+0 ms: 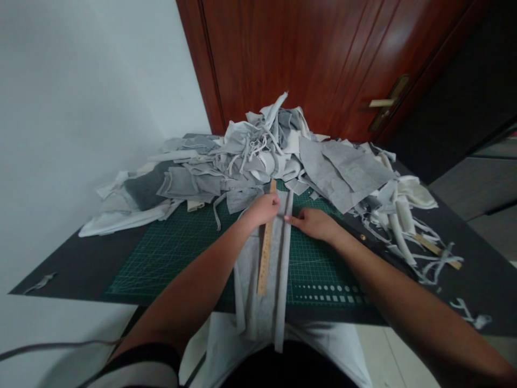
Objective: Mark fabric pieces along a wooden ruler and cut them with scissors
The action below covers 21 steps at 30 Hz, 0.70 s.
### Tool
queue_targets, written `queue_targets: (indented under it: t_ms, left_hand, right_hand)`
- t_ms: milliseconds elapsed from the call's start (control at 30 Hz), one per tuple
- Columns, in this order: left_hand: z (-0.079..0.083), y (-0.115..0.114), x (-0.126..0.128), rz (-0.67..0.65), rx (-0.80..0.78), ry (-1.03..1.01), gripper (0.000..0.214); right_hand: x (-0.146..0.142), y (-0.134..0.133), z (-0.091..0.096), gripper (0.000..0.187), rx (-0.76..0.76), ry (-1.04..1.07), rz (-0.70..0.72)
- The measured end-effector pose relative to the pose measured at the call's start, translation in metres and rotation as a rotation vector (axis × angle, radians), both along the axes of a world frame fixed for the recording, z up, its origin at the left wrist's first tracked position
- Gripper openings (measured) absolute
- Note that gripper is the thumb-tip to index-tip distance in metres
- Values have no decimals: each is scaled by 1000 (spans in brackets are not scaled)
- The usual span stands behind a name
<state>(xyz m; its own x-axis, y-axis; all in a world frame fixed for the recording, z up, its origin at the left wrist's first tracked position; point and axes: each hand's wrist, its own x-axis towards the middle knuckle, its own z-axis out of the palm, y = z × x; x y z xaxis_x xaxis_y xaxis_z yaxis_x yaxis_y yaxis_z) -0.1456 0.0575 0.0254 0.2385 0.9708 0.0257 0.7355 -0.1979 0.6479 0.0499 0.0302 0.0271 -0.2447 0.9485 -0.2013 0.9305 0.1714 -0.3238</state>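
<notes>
A long piece of grey fabric point(271, 269) lies over the cutting mat point(181, 253) and hangs past the table's front edge toward my lap. Its right side is folded into a narrow strip point(284, 269). Lengthwise on the fabric rests a wooden ruler point(264, 258). My left hand point(263, 210) is closed over the ruler's upper part; what its curled fingers grip is hidden. At the fabric's folded right edge, the thumb and finger of my right hand point(315, 222) pinch the strip.
A heap of grey and white fabric scraps point(258, 151) spreads across the back of the dark table point(68, 264). Larger grey pieces point(347, 167) lie right of centre. White strips point(404, 215) and another wooden ruler point(438, 250) are at the right. Behind stands a brown door point(291, 59).
</notes>
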Motion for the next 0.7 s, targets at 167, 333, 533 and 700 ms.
queue_targets:
  t_ms: [167, 333, 533, 700]
  left_hand:
    - [-5, 1, -9, 31, -84, -234, 23]
    - [-4, 0, -15, 86, -126, -409, 14]
    - [10, 5, -39, 80, -218, -534, 16]
    - [14, 7, -54, 74, -235, -449, 20]
  right_hand:
    - [-35, -16, 6, 53, -90, 125, 219]
    - [-48, -19, 11, 31, -316, 351, 269]
    - [-1, 25, 72, 27, 243, 543, -71]
    - [47, 91, 179, 34, 1004, 569, -358]
